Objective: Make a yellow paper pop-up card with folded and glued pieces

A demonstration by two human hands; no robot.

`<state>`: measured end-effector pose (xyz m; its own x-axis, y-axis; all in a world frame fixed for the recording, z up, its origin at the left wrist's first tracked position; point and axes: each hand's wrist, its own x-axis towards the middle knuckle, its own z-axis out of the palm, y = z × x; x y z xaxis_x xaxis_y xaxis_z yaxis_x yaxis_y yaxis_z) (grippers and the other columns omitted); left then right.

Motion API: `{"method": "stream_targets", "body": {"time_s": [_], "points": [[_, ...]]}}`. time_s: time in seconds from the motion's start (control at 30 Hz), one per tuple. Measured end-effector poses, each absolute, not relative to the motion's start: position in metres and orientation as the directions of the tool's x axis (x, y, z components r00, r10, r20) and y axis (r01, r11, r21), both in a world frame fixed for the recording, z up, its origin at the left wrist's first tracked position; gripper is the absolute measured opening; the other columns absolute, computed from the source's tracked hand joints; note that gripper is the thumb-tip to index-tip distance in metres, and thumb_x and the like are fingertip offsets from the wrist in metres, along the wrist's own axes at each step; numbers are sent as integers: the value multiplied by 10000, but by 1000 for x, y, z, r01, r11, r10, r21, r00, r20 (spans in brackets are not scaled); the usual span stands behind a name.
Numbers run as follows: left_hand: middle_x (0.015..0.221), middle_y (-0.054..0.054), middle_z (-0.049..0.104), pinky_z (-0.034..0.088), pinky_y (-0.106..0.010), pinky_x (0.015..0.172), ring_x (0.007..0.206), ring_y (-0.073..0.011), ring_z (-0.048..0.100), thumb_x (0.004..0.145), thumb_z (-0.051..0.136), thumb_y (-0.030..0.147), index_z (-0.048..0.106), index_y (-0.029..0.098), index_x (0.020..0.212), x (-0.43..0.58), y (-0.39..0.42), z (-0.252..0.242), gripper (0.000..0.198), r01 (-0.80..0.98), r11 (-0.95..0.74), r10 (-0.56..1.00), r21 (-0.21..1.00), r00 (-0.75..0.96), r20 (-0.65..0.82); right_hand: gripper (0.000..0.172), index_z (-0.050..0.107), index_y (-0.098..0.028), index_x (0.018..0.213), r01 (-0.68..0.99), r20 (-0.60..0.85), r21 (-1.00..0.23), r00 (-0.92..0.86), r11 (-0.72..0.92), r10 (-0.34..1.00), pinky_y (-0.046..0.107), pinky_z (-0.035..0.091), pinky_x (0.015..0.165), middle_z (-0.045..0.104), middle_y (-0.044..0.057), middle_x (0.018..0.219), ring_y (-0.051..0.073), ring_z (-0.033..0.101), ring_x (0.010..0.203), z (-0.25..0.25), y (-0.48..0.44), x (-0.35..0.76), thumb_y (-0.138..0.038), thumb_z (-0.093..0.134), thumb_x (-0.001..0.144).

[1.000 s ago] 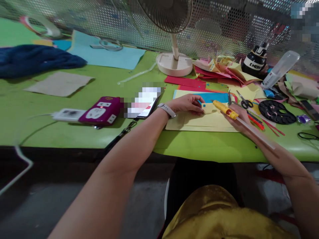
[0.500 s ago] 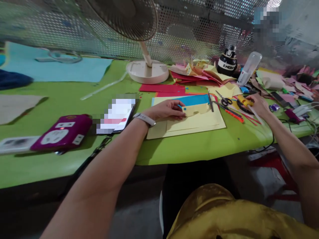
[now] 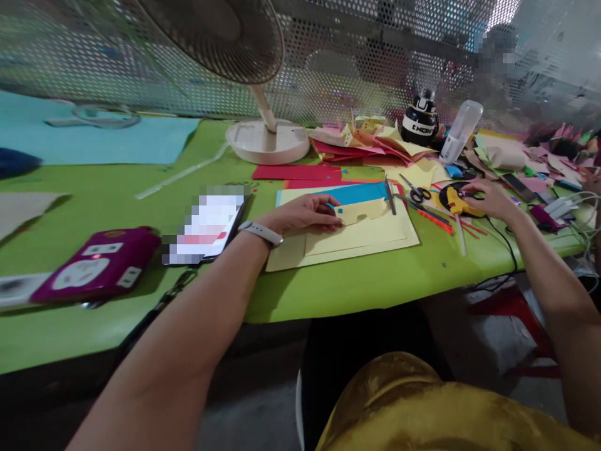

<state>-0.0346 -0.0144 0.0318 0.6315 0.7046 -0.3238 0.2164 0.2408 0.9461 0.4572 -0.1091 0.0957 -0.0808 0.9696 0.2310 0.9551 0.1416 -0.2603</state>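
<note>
The black palette bears a yellow glue gun beside the right hand.

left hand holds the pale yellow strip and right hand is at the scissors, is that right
Not quite: the head view shows the right hand at the yellow glue gun, not the scissors. The left hand does hold the pale yellow strip.

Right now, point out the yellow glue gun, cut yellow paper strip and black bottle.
Yellow glue gun [image 3: 454, 202], head view: body.
Yellow paper strip [image 3: 362, 208], head view: middle.
Black bottle [image 3: 419, 126], head view: white band.
</note>
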Motion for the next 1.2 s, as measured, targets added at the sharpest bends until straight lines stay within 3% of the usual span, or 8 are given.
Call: {"method": "stream_targets", "body": {"time_s": [0.17, 0.27, 0.5, 0.63, 0.73, 0.87, 1.0, 1.2], "points": [[859, -11, 806, 608, -222, 666, 719, -138, 768, 700, 946, 201, 622, 217, 1055, -34, -17, 33, 482, 205, 244, 708, 948, 631, -319, 247, 764, -205, 969, 946, 204, -227, -188, 233, 961, 411, 541, 861, 808, 117, 1019, 284, 737, 923, 92, -83, 346, -375, 586, 955], [854, -10, 806, 610, -217, 669, 720, -134, 770, 703, 950, 206, 615, 211, 1047, -34, -17, 32, 481, 186, 244, 696, 952, 649, -305, 230, 728, -210, 1091, 955, 116, -235, -156, 179, 981, 382, 519, 829, 807, 101, 1032, 278, 731, 953, 82, -62, 291, -364, 626, 953], [836, -5, 796, 601, -206, 644, 715, -135, 771, 699, 968, 239, 594, 199, 1066, -33, -17, 30, 526, 189, 229, 691, 955, 660, -296, 541, 619, -148, 1350, 975, -7, -184, -127, 123, 992, 381, 515, 807, 792, 126, 1063, 317, 724, 972, 69, -32, 267, -223, 669, 817], [855, -14, 798, 612, -226, 656, 731, -146, 777, 715, 960, 243, 593, 194, 1058, -33, -16, 27, 504, 145, 240, 683, 960, 677, -273, 433, 689, -186, 1202, 845, 37, -534, 3, 17, 999, 340, 528, 752, 746, 39, 836, 237, 706, 779, 78, -29, 277, -187, 662, 770], [851, -21, 801, 596, -214, 629, 704, -139, 767, 715, 958, 240, 592, 196, 1060, -33, -15, 25, 505, 149, 238, 684, 960, 676, -275, 225, 711, -180, 959, 480, -77, -868, 121, -127, 990, 284, 524, 657, 644, -15, 645, 148, 633, 578, 90, -29, 281, -136, 578, 784], [828, -18, 793, 591, -214, 625, 687, -133, 760, 726, 954, 248, 592, 190, 1057, -32, -14, 24, 494, 139, 228, 685, 964, 680, -260, 172, 688, -164, 776, 76, -175, -980, 120, -185, 977, 249, 549, 658, 646, -5, 637, 120, 675, 581, 102, -32, 280, -106, 527, 761], [809, -8, 787, 591, -217, 632, 680, -127, 752, 723, 959, 253, 591, 187, 1054, -32, -16, 27, 499, 135, 225, 672, 965, 696, -254, 236, 726, -191, 913, -63, -63, -996, 20, -61, 998, 250, 591, 738, 749, -4, 807, 140, 761, 758, 103, -33, 273, -93, 591, 746], [800, 8, 785, 582, -206, 664, 706, -121, 758, 736, 945, 246, 592, 188, 1036, -33, -17, 30, 468, 160, 156, 672, 975, 706, -223, 253, 679, -227, 912, 22, 281, -959, -57, 283, 958, 268, 607, 835, 751, -36, 848, 133, 751, 837, 94, -18, 248, -143, 843, 738]]}}
